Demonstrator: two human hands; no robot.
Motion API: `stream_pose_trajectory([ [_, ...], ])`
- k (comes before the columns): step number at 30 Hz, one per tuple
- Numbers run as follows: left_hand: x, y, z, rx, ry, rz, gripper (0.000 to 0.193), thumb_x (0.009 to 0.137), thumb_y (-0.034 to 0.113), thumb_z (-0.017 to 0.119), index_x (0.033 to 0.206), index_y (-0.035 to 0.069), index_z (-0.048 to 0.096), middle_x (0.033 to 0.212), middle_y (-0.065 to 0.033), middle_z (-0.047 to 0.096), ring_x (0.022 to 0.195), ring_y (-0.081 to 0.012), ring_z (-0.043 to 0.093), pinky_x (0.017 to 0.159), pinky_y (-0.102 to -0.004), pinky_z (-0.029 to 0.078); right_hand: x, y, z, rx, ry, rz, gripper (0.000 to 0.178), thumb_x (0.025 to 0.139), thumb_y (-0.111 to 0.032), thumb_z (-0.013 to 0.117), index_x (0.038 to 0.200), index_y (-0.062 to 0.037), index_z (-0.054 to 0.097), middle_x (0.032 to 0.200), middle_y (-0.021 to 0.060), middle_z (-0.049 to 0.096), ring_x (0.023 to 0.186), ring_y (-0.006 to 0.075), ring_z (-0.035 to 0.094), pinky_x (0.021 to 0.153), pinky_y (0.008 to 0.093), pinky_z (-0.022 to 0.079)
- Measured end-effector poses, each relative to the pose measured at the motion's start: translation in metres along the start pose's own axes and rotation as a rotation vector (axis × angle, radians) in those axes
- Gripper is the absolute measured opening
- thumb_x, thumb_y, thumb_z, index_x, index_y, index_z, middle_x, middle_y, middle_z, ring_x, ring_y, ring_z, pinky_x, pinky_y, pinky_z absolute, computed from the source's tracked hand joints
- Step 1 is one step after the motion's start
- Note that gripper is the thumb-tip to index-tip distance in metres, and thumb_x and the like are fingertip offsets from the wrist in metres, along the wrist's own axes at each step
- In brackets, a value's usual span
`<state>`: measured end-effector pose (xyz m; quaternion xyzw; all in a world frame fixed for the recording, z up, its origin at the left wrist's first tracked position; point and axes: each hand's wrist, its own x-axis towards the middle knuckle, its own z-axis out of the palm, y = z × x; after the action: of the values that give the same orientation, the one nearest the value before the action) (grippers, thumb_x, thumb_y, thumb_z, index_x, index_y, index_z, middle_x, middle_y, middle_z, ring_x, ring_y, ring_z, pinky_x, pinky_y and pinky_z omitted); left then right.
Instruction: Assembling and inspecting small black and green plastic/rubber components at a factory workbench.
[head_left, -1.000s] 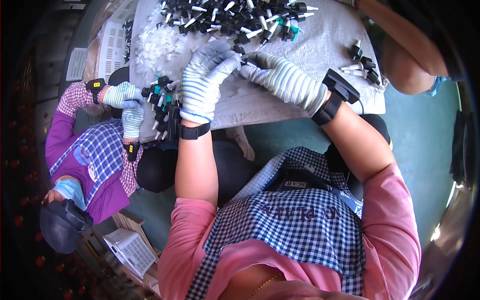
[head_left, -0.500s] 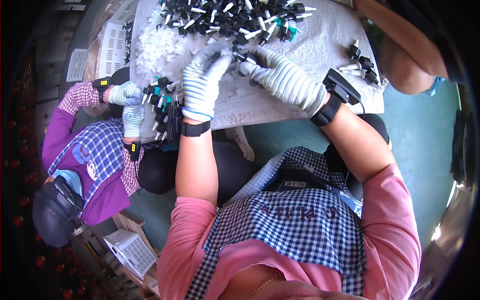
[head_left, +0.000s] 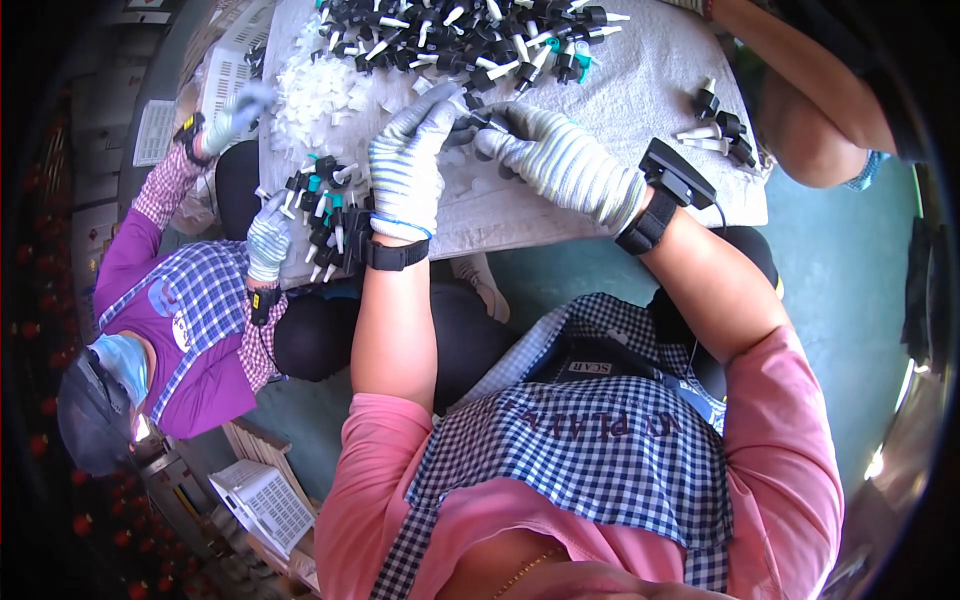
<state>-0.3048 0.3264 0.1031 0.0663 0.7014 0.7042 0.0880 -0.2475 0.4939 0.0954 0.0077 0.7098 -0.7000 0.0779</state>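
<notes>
Both my hands wear white striped gloves and meet above the cloth-covered table. My right hand pinches a black pump head between thumb and fingers. Close against it, my left hand has its thumb and forefinger drawn together near a small pale piece; whether they grip it is hard to make out. Beyond my hands lies a big pile of black pump heads with white tubes, a few of them green. Left of that pile is a heap of translucent white plastic clips.
A smaller cluster of pump heads lies at the table's left edge, beside a co-worker's gloved hand. Several more pump heads sit at the right. Another person's arm is at the far right. White crates stand lower left.
My left hand's fingers have shifted slightly and straightened near the pump head; my right hand has barely moved. The left co-worker's hands have parted, one reaching up toward the white crate.
</notes>
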Motion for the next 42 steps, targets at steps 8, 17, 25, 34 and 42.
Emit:
stream_pose_trajectory([
  [8,-0.002,0.000,-0.003,0.016,0.001,0.041,0.027,0.092,0.018,0.067,0.116,0.006,0.070,0.093,-0.0051,0.072,0.077,-0.0117,0.068,0.067,-0.0251,0.054,-0.003,-0.001,0.001,0.025,-0.008,-0.012,0.035,0.095,-0.032,0.063,0.118,-0.0051,0.065,0.078,-0.0004,0.064,0.068,0.0081,0.056,0.063,0.0273,0.047],
  [17,-0.003,-0.003,0.002,0.193,-0.015,0.120,0.027,0.092,0.023,0.068,0.111,0.004,0.071,0.089,-0.0051,0.073,0.072,-0.0097,0.066,0.064,-0.0242,0.052,0.007,0.026,0.001,-0.108,0.086,-0.176,0.037,0.095,-0.034,0.062,0.117,-0.0042,0.064,0.080,0.0101,0.066,0.072,0.0202,0.062,0.070,0.0332,0.050],
  [25,0.001,-0.005,-0.009,-0.082,0.083,0.150,0.050,0.099,0.046,0.050,0.110,0.001,0.069,0.100,-0.0096,0.072,0.082,-0.0167,0.068,0.076,-0.0300,0.053,0.002,0.027,0.010,-0.114,0.017,-0.337,0.036,0.087,-0.025,0.071,0.118,-0.0087,0.062,0.086,0.0133,0.067,0.080,0.0283,0.066,0.074,0.0384,0.050],
  [34,-0.009,-0.010,0.013,0.669,-0.166,0.484,0.055,0.100,0.051,0.046,0.109,0.002,0.067,0.097,-0.0212,0.069,0.091,-0.0341,0.067,0.083,-0.0420,0.050,0.001,0.037,0.015,-0.545,0.007,-0.421,0.031,0.080,-0.025,0.073,0.106,-0.0074,0.067,0.089,0.0160,0.066,0.087,0.0358,0.063,0.078,0.0444,0.050],
  [42,-0.005,0.004,0.042,1.048,-0.361,0.233,0.048,0.095,0.043,0.056,0.110,-0.001,0.066,0.102,-0.0235,0.068,0.096,-0.0392,0.065,0.085,-0.0434,0.050,0.005,0.067,0.021,-0.676,0.118,-0.581,0.017,0.083,-0.018,0.061,0.090,-0.0046,0.067,0.082,0.0186,0.067,0.075,0.0367,0.065,0.068,0.0447,0.051],
])
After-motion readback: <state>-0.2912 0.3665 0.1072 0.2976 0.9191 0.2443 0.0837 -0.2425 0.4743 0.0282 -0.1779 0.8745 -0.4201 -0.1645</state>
